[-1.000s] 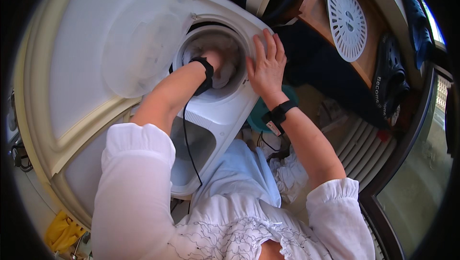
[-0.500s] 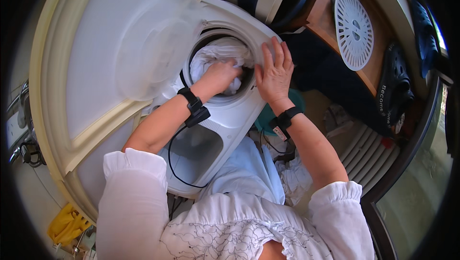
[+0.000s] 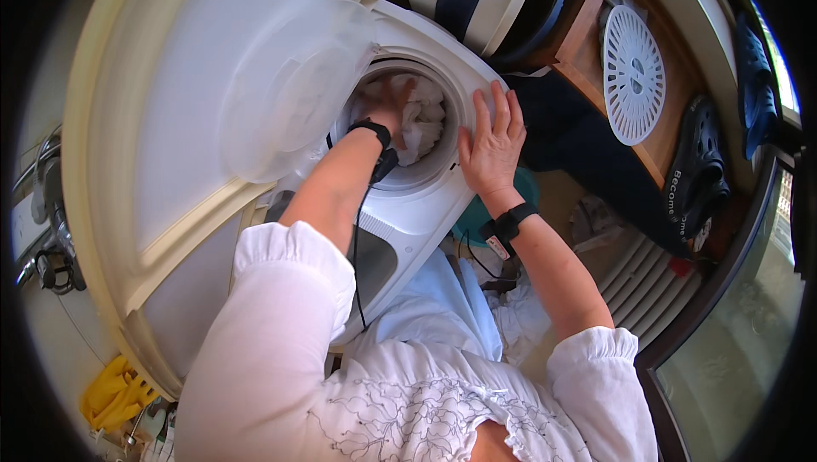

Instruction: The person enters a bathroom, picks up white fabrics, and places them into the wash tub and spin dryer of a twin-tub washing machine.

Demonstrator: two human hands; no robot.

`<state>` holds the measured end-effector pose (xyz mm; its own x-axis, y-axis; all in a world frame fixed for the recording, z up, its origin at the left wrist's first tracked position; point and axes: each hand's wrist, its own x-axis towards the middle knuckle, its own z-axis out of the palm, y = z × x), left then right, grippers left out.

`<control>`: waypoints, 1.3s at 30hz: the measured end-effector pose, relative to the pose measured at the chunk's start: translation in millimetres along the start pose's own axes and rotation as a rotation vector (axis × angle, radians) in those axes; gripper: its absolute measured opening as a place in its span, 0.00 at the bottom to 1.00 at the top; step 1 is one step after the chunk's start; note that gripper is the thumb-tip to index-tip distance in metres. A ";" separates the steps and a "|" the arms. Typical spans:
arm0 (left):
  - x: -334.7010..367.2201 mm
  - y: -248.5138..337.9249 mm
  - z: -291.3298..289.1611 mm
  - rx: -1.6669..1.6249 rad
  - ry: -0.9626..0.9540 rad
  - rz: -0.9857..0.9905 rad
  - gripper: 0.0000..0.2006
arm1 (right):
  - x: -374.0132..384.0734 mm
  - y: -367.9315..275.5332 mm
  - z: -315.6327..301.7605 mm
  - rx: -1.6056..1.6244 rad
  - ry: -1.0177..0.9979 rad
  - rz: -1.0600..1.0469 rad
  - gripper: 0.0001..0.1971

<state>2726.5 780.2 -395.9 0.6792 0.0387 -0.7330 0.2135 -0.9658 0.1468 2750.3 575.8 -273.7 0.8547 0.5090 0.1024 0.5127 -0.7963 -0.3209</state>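
My left hand (image 3: 387, 105) reaches down inside the round tub of a white top-loading washing machine (image 3: 421, 236). Its fingers look spread against the white laundry (image 3: 423, 122), partly lost in the tub's shade. Flat on the machine's top, at the right of the tub opening, rests my right hand (image 3: 494, 143), fingers stretched out and holding nothing. A translucent round inner lid (image 3: 294, 92) is raised to the left of the opening, in front of the large upright outer lid (image 3: 170, 79).
A teal basin (image 3: 519, 198) stands right of the machine, near white cloth (image 3: 521, 317) lying low. Dark fabric (image 3: 579, 134) hangs beside a wooden shelf with a white slotted disc (image 3: 634, 75) and black clogs (image 3: 699, 168). A yellow cloth (image 3: 115, 394) is at lower left.
My left hand has gone deeper into the tub and opened from its grip on the white laundry, which now sits lower. My right hand stays on the machine's top.
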 end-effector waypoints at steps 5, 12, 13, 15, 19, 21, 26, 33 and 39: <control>20.3 29.3 14.7 0.014 -0.045 -0.111 0.71 | -0.4 3.1 0.4 0.038 -0.018 0.003 0.31; 53.9 16.0 77.5 -0.095 0.988 0.176 0.19 | 1.6 2.3 2.0 0.028 -0.057 -0.021 0.31; 65.3 14.1 75.4 -0.061 0.803 0.138 0.29 | 5.1 3.4 0.8 0.014 -0.044 -0.018 0.31; 73.3 8.5 78.9 0.013 0.415 0.042 0.55 | 2.3 2.8 2.2 0.030 -0.034 -0.029 0.31; 51.7 3.1 38.7 0.072 0.062 0.073 0.64 | -3.1 3.7 2.0 0.023 -0.027 0.000 0.31; 44.8 -9.4 38.4 0.088 0.079 0.154 0.59 | 1.4 4.6 0.2 0.024 -0.016 -0.003 0.31; 64.4 11.2 46.3 -0.092 -0.091 0.337 0.29 | -0.4 5.7 -3.5 0.014 -0.051 0.046 0.31; 98.2 20.9 98.7 0.040 -0.075 0.337 0.23 | -1.7 6.8 -2.5 0.007 -0.061 0.021 0.30; 14.8 18.5 -20.5 -0.127 -0.102 0.349 0.18 | -1.9 0.8 6.6 0.019 0.043 -0.062 0.31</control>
<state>2754.9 768.1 -390.4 0.6547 -0.3181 -0.6856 0.0719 -0.8768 0.4755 2748.6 576.4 -280.4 0.8242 0.5424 0.1627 0.5635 -0.7570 -0.3307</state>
